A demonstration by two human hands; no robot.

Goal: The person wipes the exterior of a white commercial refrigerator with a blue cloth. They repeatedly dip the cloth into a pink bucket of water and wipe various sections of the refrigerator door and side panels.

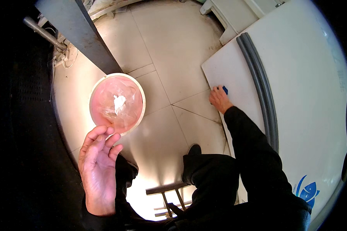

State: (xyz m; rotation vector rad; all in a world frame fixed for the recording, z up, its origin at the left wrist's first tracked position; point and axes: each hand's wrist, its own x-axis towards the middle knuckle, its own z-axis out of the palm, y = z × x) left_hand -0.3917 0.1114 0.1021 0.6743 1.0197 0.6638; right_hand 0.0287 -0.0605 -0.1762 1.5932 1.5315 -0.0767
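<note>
My left hand (100,167) is raised palm up with its fingers curled, just in front of a round pink bin with a pale rim (144,104). Crumpled clear plastic (127,92) and a small white piece (119,103) lie inside the bin. Whether the left fingers pinch anything is hard to tell. On the right, my right hand (219,98) rests at the edge of a large white cabinet or chest (300,86), its fingers around a small dark blue object (225,90), mostly hidden beneath them.
A long ribbed grey strip (258,78) runs along the white surface. A grey metal beam (86,37) stands beyond the bin, near a metal tube (44,33) and cables. White plastic legs (228,31) show at the top right. A dark rack-like frame (167,189) stands on the tiled floor between my legs.
</note>
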